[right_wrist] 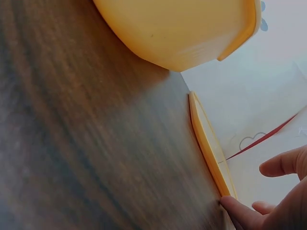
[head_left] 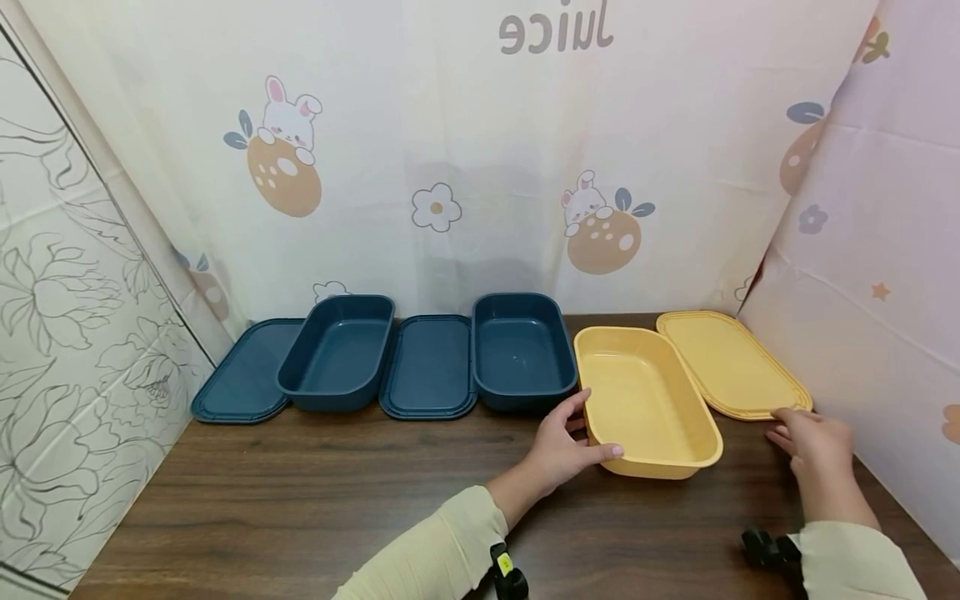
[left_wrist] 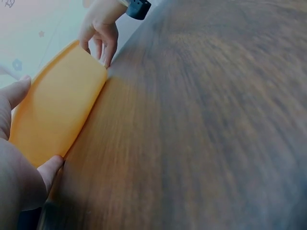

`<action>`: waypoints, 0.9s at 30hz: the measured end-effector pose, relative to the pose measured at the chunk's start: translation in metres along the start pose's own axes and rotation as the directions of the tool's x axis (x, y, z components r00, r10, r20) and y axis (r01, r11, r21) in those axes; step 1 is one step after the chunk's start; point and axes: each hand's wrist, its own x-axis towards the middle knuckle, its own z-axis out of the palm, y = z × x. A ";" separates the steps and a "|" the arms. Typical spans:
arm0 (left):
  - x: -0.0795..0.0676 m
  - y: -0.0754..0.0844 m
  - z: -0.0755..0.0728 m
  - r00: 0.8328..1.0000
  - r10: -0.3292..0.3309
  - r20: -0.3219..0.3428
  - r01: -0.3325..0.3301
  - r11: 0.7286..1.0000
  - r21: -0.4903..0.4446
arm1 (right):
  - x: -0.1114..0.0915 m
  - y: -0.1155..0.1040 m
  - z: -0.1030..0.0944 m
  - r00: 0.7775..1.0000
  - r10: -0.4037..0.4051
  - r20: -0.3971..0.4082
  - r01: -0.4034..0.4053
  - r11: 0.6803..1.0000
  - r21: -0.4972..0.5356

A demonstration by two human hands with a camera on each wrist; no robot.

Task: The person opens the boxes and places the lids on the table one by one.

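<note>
My left hand (head_left: 558,446) grips the near left corner of a yellow rectangular food container (head_left: 637,404), the thumb over its near rim and the fingers along its left side. Nothing lies inside the container. In the left wrist view the thumb and a fingertip press on the container's wall (left_wrist: 60,105). My right hand (head_left: 817,442) is at the near right corner of a flat yellow lid (head_left: 731,362), which lies on the table. One fingertip touches the lid's edge (right_wrist: 208,143) in the right wrist view, while another finger stands apart from it.
Left of the yellow container stand two dark blue containers (head_left: 341,350) on the brown wooden table (head_left: 315,500). One blue lid (head_left: 430,367) lies between them, another blue lid (head_left: 251,371) at the far left. A printed curtain (head_left: 480,125) hangs behind them.
</note>
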 end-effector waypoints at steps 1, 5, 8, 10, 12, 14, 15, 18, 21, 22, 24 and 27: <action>0.000 0.000 0.000 1.000 0.000 -0.003 0.000 1.000 0.006 | -0.001 0.001 -0.001 1.000 -0.010 0.015 0.011 1.000 -0.019; -0.002 0.000 0.002 1.000 0.009 -0.026 -0.009 1.000 0.029 | -0.004 0.003 -0.005 0.995 -0.061 0.084 0.066 0.996 -0.059; -0.004 0.001 0.004 0.999 0.024 -0.044 -0.022 0.999 0.039 | -0.006 0.006 -0.006 0.984 -0.122 0.130 0.133 0.987 -0.087; -0.006 0.002 0.005 0.998 0.028 -0.062 -0.025 0.999 0.049 | -0.007 0.009 -0.006 0.973 -0.172 0.153 0.189 0.976 -0.109; -0.007 0.003 0.006 0.997 0.030 -0.078 -0.025 0.998 0.059 | -0.007 0.012 -0.006 0.958 -0.226 0.176 0.251 0.958 -0.137; -0.009 0.004 0.007 0.995 0.035 -0.098 -0.027 0.997 0.078 | -0.008 0.015 -0.004 0.940 -0.278 0.198 0.311 0.936 -0.166; -0.009 0.003 0.008 0.993 0.045 -0.105 -0.035 0.995 0.093 | -0.009 0.016 -0.004 0.931 -0.298 0.211 0.336 0.926 -0.175; -0.012 0.004 0.008 0.990 0.077 -0.120 -0.057 0.986 0.158 | -0.012 0.018 -0.001 0.896 -0.369 0.245 0.429 0.862 -0.269; -0.014 0.006 0.008 0.986 0.117 -0.122 -0.083 0.965 0.250 | -0.017 0.019 0.002 0.851 -0.431 0.301 0.521 0.765 -0.379; -0.014 0.006 0.008 0.985 0.121 -0.123 -0.084 0.958 0.275 | -0.019 0.020 0.002 0.832 -0.450 0.325 0.553 0.719 -0.421; -0.016 0.008 0.009 0.983 0.134 -0.122 -0.090 0.946 0.311 | -0.023 0.021 0.004 0.794 -0.476 0.378 0.608 0.640 -0.471; -0.017 0.009 0.010 0.982 0.140 -0.128 -0.088 0.934 0.346 | -0.030 0.023 0.007 0.745 -0.492 0.450 0.667 0.545 -0.508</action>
